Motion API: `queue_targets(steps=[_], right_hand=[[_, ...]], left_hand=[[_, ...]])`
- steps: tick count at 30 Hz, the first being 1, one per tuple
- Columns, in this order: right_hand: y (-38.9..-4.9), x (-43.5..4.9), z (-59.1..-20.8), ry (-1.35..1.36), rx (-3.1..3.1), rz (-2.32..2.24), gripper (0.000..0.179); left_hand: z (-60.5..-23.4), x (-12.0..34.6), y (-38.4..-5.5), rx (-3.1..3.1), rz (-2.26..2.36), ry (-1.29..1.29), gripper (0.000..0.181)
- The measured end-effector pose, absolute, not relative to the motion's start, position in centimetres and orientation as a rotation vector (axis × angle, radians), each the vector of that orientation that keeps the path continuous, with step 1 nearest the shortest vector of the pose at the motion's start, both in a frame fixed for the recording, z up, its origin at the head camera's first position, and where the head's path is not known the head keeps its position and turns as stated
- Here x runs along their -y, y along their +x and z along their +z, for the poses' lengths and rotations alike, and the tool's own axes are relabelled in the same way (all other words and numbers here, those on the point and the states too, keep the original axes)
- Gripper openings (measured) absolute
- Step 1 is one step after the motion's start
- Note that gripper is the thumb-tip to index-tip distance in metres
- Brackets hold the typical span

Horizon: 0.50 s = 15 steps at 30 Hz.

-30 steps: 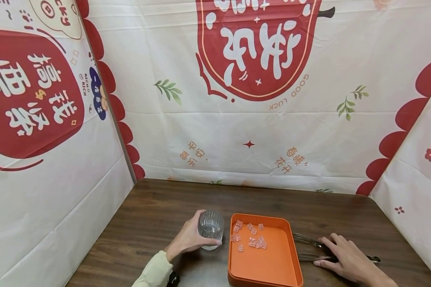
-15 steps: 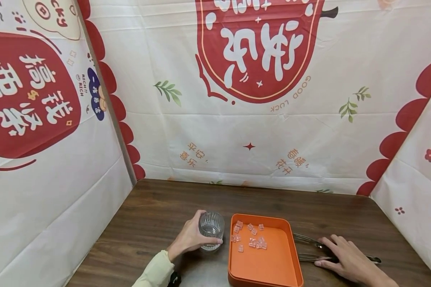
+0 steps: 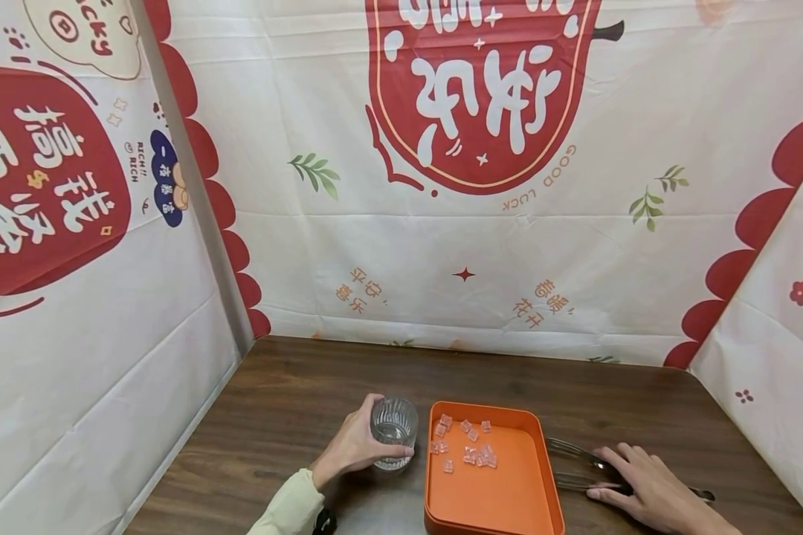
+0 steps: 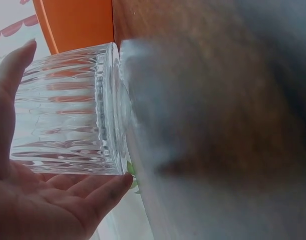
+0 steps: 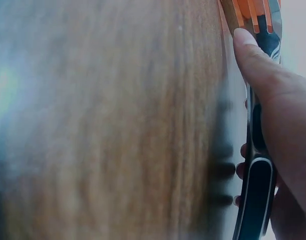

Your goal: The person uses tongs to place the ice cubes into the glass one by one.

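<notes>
A clear ribbed glass (image 3: 396, 425) stands on the table left of an orange tray (image 3: 495, 499). My left hand (image 3: 353, 443) holds the glass by its sides, thumb on the near side and index finger at the far side; the left wrist view shows more fingers along the ribbed glass (image 4: 67, 115). Several clear ice-like cubes (image 3: 485, 456) lie in the left and middle of the tray. To the tray's right lie metal tongs (image 3: 574, 481) with dark grips, their two arms spread. My right hand (image 3: 645, 483) grips the tongs' handles (image 5: 258, 200), thumb along the near arm.
Brown wood-grain table (image 3: 321, 364) extends behind the tray and glass. Printed white cloth (image 3: 468, 238) hangs along the back and both sides. A dark object (image 3: 324, 520) lies by the left sleeve (image 3: 291, 501).
Both hands keep their places on the glass and the tongs. The tongs' handle end has shifted slightly toward the near side. The head view has turned a little.
</notes>
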State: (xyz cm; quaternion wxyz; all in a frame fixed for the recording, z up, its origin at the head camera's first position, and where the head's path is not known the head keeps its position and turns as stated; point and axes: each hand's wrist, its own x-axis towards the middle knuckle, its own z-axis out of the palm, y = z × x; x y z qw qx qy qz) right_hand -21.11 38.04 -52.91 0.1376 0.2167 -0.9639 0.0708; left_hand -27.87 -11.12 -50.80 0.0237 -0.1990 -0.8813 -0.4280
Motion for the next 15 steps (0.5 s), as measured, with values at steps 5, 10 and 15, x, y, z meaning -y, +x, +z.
queue_targets(steps=[5, 10, 15], right_hand=[[-20.2, -37.5, -52.8, 0.613, 2.776, 0.235, 0.047], [-19.1, -37.0, -52.6, 0.554, 2.796, 0.283, 0.048], [-18.4, -36.7, -52.4, 0.478, 2.807, 0.303, 0.047]], left_hand=[[-50.9, 11.6, -27.7, 2.735, -1.333, -0.641, 0.096], [-51.0, 12.1, -27.5, 2.739, -1.332, -0.672, 0.093], [-50.8, 12.4, -27.0, 2.73, -1.323, -0.717, 0.09]])
